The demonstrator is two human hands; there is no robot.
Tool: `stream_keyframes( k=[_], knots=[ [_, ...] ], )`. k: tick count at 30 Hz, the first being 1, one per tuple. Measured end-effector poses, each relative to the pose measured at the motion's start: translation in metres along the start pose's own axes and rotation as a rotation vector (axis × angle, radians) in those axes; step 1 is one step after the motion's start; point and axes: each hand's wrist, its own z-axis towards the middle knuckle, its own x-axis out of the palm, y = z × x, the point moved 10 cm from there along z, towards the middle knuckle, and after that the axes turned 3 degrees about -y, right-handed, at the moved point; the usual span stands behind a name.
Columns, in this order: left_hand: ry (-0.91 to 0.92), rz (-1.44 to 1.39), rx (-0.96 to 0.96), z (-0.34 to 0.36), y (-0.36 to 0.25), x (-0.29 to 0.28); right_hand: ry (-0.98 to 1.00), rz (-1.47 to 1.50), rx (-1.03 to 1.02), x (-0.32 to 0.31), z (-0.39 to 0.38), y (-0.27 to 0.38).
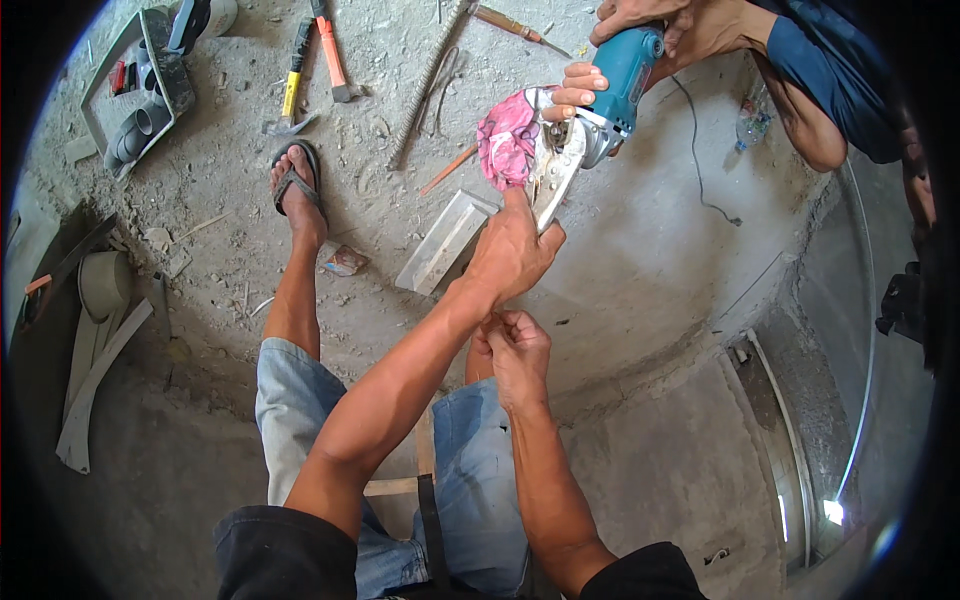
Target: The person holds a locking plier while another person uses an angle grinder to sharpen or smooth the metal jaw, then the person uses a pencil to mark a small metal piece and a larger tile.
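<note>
My left hand [508,250] reaches up and grips the lower end of a white base part [560,175] on a teal power tool [625,80], one finger touching a crumpled pink cloth [505,135] beside it. Lower down, my right hand [515,355] is pinched closed near my leg, on something I cannot make out. A co-worker's hands [580,95] hold the tool from the upper right. A pale rectangular bar [440,245] lies on the dusty floor just left of my left hand.
A tray of pipe fittings [140,115], two hammers [332,60], a screwdriver [505,22], a long rod [420,100] and a plastic bottle [748,125] lie around. Pale offcuts [95,390] are at left. A cord [700,170] trails right; a step edge curves behind me.
</note>
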Motion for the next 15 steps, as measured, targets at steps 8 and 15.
stream_keyframes(
  k=[8, 15],
  knots=[
    [0.009, -0.038, -0.015, 0.0016, -0.0007, -0.0026, 0.156, 0.155, 0.062, 0.0045, 0.0008, 0.0061],
    [0.021, -0.013, -0.019, 0.0034, 0.0006, -0.0007, 0.132, 0.045, 0.09, 0.0065, -0.0007, 0.0083]
  ],
)
